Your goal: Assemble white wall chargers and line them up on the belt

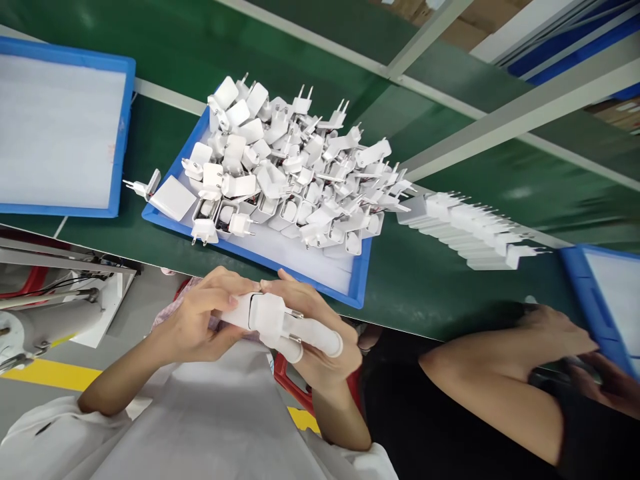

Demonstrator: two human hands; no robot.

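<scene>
Between my hands, in front of my lap, is a white power adapter with two metal pins pointing right. A dark seam runs between its box-shaped body and its plug end. My left hand grips the body between thumb and fingers. My right hand is closed around the plug end, and white finger covers sit on two of its fingers. Just beyond lies a blue-rimmed tray heaped with white adapters, several with their ends loose or open and the insides showing.
On the green bench, a row of adapters stands right of the heap. A blue tray with a white liner lies left, another blue tray at right. A co-worker's arm reaches in there. A metal post slants across the back.
</scene>
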